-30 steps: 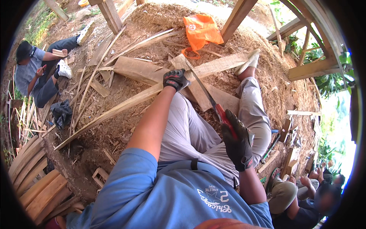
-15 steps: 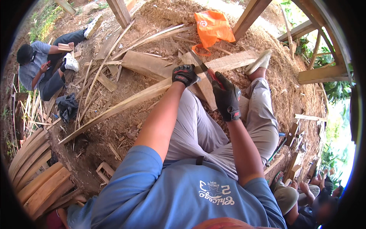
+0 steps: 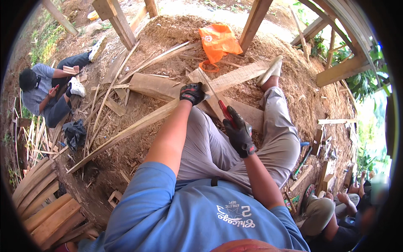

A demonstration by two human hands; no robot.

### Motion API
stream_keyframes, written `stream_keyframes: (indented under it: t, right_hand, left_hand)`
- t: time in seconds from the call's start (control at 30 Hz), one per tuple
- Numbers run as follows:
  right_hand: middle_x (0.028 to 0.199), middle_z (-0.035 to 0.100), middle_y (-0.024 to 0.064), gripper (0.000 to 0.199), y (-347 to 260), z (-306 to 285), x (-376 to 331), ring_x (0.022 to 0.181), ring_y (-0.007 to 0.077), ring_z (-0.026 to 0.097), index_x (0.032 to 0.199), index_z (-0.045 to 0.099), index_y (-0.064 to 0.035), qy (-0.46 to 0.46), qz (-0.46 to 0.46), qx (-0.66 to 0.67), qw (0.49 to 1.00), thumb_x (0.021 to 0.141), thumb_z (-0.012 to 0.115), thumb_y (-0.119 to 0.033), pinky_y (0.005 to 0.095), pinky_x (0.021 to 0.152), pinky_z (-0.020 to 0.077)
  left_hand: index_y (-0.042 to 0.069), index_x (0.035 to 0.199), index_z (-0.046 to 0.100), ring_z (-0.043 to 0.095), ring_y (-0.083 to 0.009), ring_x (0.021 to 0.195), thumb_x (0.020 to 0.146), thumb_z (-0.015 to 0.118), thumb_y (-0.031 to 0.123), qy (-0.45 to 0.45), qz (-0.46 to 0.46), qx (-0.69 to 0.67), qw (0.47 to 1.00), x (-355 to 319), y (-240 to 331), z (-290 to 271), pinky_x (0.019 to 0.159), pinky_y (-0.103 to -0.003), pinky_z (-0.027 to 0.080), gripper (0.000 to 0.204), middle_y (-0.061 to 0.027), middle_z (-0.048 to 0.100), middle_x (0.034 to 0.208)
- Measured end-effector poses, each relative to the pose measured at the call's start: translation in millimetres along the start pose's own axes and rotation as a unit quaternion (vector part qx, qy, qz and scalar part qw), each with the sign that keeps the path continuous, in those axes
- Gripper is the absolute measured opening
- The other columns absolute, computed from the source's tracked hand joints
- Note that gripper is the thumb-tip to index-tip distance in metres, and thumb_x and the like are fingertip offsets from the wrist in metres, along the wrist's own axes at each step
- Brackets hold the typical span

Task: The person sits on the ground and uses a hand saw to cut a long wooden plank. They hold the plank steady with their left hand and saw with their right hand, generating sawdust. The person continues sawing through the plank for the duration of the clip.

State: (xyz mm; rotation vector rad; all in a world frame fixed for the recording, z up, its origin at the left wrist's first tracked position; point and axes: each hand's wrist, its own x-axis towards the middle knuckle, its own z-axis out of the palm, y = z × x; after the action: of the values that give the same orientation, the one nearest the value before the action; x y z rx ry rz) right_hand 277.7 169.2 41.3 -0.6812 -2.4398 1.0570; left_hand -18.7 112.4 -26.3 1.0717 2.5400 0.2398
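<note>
My left hand (image 3: 192, 93), in a black glove with red marks, is closed over a long wooden plank (image 3: 134, 131), pressing it near my left knee. The plank slants from the lower left up to my outstretched right foot. In my right hand (image 3: 240, 133), gloved the same way, is the red handle of a handsaw (image 3: 213, 90). Its thin blade lies across the plank just right of my left hand, pointing away from me. Beneath the plank, a thick timber (image 3: 154, 87) and another board (image 3: 248, 114) cross on the ground.
An orange bag (image 3: 219, 41) lies beyond the plank, beside a wooden post (image 3: 254, 26). Offcuts and sawdust cover the ground. At the left sits a person (image 3: 40, 88) holding small wood pieces, near a black plastic bag (image 3: 74, 133). Curved timbers (image 3: 50, 218) are stacked lower left; other people sit lower right.
My right hand has drawn the saw back toward my body, so more of the blade shows on my side of the plank. My left hand keeps its place on the plank. The view has shifted slightly.
</note>
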Motion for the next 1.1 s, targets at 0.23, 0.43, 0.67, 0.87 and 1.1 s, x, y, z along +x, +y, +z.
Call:
stream_keyframes:
  t: [0.23, 0.43, 0.67, 0.87, 1.1]
  right_hand:
    - [0.115, 0.078, 0.0255, 0.050, -54, -84, -47, 0.097, 0.0429, 0.079, 0.147, 0.068, -0.0104, -0.019, 0.041, -0.042, 0.998, 0.098, 0.074, -0.021, 0.0507, 0.081, 0.0611]
    - [0.129, 0.078, 0.0229, 0.049, -71, -117, -56, 0.112, 0.0303, 0.078, 0.149, 0.068, -0.0048, -0.033, 0.085, -0.009, 0.996, 0.101, 0.073, -0.010, 0.0392, 0.098, 0.0587]
    - [0.128, 0.078, 0.0207, 0.053, -65, -134, -67, 0.111, 0.0293, 0.077, 0.152, 0.066, -0.0081, -0.061, 0.088, 0.044, 0.993, 0.100, 0.075, -0.014, 0.0409, 0.094, 0.0579]
    - [0.125, 0.079, 0.0189, 0.051, -93, -139, -62, 0.105, 0.0215, 0.076, 0.150, 0.067, -0.0041, -0.093, 0.113, 0.059, 0.987, 0.100, 0.076, -0.013, 0.0376, 0.094, 0.0580]
    - [0.099, 0.078, 0.0212, 0.046, -71, -103, -24, 0.084, 0.0349, 0.078, 0.145, 0.071, -0.0130, 0.004, 0.002, -0.010, 1.000, 0.099, 0.075, -0.013, 0.0446, 0.075, 0.0578]
  left_hand:
    - [0.011, 0.134, 0.076, 0.075, -0.0396, 0.121, 0.084, 0.079, 0.060, 0.007, 0.028, 0.014, 0.999, -1, -3, 2, 0.104, -0.052, 0.058, 0.070, -0.0217, 0.078, 0.129]
    - [0.012, 0.140, 0.073, 0.073, -0.0378, 0.125, 0.083, 0.080, 0.062, -0.006, 0.012, 0.004, 1.000, -5, 7, -8, 0.108, -0.050, 0.056, 0.075, -0.0205, 0.076, 0.136]
    - [0.015, 0.136, 0.076, 0.071, -0.0385, 0.129, 0.084, 0.079, 0.057, -0.028, -0.028, 0.020, 0.999, -9, 14, -10, 0.110, -0.050, 0.056, 0.067, -0.0196, 0.075, 0.138]
    - [0.013, 0.132, 0.077, 0.072, -0.0401, 0.127, 0.082, 0.076, 0.044, -0.014, -0.070, 0.018, 0.997, 9, 17, 4, 0.107, -0.051, 0.058, 0.059, -0.0205, 0.075, 0.136]
    - [0.015, 0.123, 0.079, 0.075, -0.0376, 0.119, 0.087, 0.067, 0.032, 0.047, -0.052, -0.001, 0.998, -5, 16, 7, 0.101, -0.050, 0.059, 0.042, -0.0171, 0.079, 0.125]
